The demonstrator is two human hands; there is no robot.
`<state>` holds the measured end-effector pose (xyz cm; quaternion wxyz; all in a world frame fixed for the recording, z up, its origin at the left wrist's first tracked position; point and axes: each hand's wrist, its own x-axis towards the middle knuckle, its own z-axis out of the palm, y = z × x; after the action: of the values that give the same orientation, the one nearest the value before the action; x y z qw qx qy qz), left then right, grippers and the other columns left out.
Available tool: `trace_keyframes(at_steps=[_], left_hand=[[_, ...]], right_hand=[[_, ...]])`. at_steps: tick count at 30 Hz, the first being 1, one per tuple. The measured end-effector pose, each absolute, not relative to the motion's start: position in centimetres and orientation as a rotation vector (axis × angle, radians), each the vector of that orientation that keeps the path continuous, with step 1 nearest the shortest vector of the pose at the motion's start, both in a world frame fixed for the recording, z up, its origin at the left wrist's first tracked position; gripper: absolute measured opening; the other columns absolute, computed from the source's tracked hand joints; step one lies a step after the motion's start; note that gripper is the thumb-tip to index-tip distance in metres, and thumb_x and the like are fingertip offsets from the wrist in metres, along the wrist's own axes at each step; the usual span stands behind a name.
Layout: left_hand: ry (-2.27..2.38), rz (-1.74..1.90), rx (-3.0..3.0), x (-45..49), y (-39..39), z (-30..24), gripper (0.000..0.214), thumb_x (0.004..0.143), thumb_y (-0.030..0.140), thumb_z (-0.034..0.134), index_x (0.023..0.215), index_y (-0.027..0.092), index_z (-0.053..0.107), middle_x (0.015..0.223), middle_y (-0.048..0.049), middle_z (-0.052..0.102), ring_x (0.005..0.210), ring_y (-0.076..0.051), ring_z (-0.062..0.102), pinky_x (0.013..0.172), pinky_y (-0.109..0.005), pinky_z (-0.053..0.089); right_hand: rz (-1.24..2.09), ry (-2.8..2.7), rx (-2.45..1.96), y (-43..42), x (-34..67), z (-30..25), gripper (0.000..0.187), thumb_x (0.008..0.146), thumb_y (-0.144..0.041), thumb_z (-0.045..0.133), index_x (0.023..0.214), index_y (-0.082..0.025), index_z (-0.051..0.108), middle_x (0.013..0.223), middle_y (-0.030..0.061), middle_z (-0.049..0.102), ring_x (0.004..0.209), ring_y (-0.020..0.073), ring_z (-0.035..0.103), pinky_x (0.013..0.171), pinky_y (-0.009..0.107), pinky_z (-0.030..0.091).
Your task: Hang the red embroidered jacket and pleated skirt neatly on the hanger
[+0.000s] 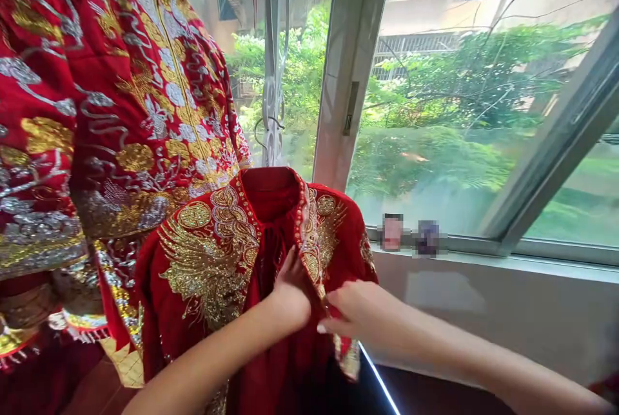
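Note:
A red jacket (207,273) with gold bead-and-sequin embroidery and a beaded stand collar hangs in front of me, its front parted over dark red cloth. My left hand (291,296) reaches into the front opening, against the inner side of the panel on the right. Its visible fingers point up, stretched out, and some are hidden by the cloth. On the outer side of the same panel, my right hand (351,312) grips the embroidered front edge between thumb and fingers. A metal hanger hook (264,135) rises behind the collar.
Larger red garments (145,99) with gold and silver embroidery hang close on the left. Behind the jacket stand a white rack post (271,80) and a framed sliding window (333,80). Two blurred small items (391,232) sit on the sill (483,254). A bright strip (380,379) runs low on the right.

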<state>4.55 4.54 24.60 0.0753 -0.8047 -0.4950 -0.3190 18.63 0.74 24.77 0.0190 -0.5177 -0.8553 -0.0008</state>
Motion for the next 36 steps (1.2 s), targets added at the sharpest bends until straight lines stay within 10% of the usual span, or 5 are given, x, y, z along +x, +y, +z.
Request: trace_keyframes(at_steps=[4,10,23,29,36], left_hand=[[-0.985,-0.655,-2.734,-1.5,1.5,28.9,0.023,0.091,0.03,0.048,0.085,0.022,0.069,0.085,-0.0014,0.07,0.086,-0.017,0.064,0.107,-0.043,0.039],[-1.4,-1.105,-2.075,-7.3,6.9,36.5,0.038,0.093,0.041,0.038,0.109,0.014,0.06,0.106,-0.0128,0.066,0.099,-0.026,0.058,0.094,-0.045,0.041],[-1.369,-1.559,-2.459,-9.3,11.9,36.9,0.045,0.083,0.057,0.042,0.058,0.02,0.04,0.052,0.0054,0.03,0.051,-0.01,0.029,0.053,-0.024,0.025],[-1.491,-1.159,-2.216,-8.3,12.5,34.6,0.054,0.088,0.059,0.038,0.103,0.015,0.065,0.085,-0.009,0.068,0.081,-0.024,0.061,0.075,-0.034,0.046],[-1.262,-1.383,-1.501,-4.4,7.3,21.7,0.071,0.083,0.053,0.055,0.136,0.009,0.038,0.136,-0.0232,0.049,0.133,-0.032,0.039,0.113,-0.052,0.024]], right_hand=[[-0.069,-2.087,-1.172,6.4,21.4,30.2,0.032,0.09,-0.034,0.045,0.081,-0.016,0.07,0.062,0.0026,0.065,0.052,0.0113,0.054,0.053,0.025,0.04],[0.157,-2.261,-0.762,15.2,20.8,34.5,0.045,0.083,-0.045,0.051,0.115,-0.014,0.062,0.106,0.0097,0.068,0.091,0.0184,0.062,0.079,0.032,0.048],[0.14,-2.092,-0.846,13.6,18.3,37.0,0.047,0.087,-0.058,0.038,0.06,-0.021,0.03,0.056,-0.0048,0.025,0.053,0.0085,0.027,0.053,0.026,0.024],[0.039,-2.26,-0.922,12.9,18.7,35.8,0.042,0.091,-0.047,0.037,0.107,-0.018,0.062,0.081,0.0066,0.064,0.076,0.0192,0.058,0.071,0.033,0.043],[-0.761,-1.431,-1.057,5.9,12.4,22.8,0.053,0.087,-0.037,0.054,0.135,-0.018,0.042,0.132,0.02,0.053,0.127,0.034,0.043,0.102,0.056,0.034]])
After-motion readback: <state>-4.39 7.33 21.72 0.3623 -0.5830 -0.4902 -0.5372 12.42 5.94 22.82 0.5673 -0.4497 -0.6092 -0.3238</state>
